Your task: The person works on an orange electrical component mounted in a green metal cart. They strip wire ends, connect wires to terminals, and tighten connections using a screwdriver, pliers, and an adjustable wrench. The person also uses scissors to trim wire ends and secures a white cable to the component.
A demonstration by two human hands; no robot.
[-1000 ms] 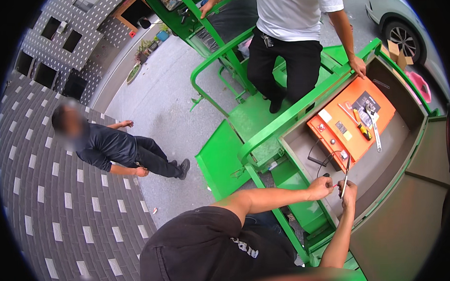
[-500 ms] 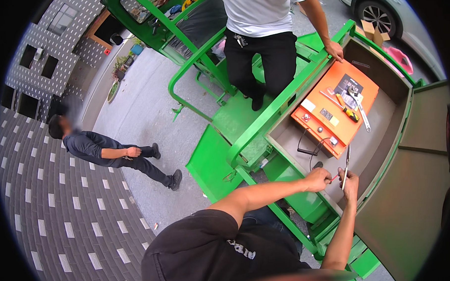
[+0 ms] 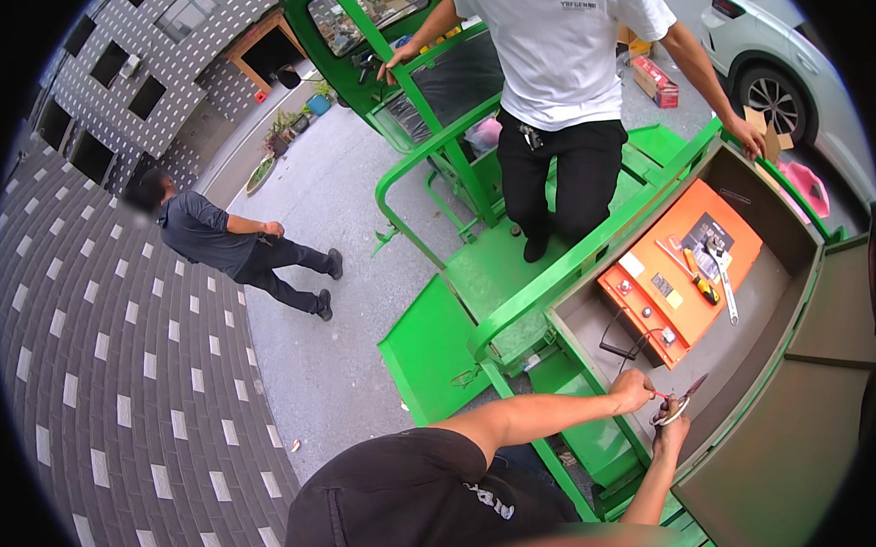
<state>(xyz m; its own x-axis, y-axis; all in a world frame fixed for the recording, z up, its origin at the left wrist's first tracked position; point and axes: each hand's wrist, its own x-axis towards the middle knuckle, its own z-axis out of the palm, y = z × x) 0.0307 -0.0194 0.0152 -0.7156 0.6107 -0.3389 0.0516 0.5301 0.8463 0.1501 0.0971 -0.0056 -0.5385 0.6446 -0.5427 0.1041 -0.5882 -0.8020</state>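
Note:
My left hand (image 3: 632,390) pinches a thin red wire (image 3: 660,395) over the near edge of the metal compartment. Beside it, my right hand (image 3: 669,437) is closed round the pale loop handles of scissors (image 3: 691,388). Their dark blades point up and to the right, close to the wire. Just beyond my hands lies an orange battery (image 3: 632,299) with terminals along its near side. A black cable (image 3: 619,351) loops off it. On top rest a yellow-and-black screwdriver (image 3: 701,278) and an adjustable wrench (image 3: 725,283).
A green vehicle frame with a rail (image 3: 554,284) borders the compartment (image 3: 795,285); its brown lid (image 3: 782,445) hangs at the right. A person in a white shirt (image 3: 566,57) stands beyond, one hand on the rim. Another person (image 3: 210,233) stands at the left. A car (image 3: 787,59) is parked behind.
The scissors have turned from nearly upright to slanting up and right, and their blades are nearer the wire. The view has shifted. The white-shirted person's hand has slid along the compartment's far rim.

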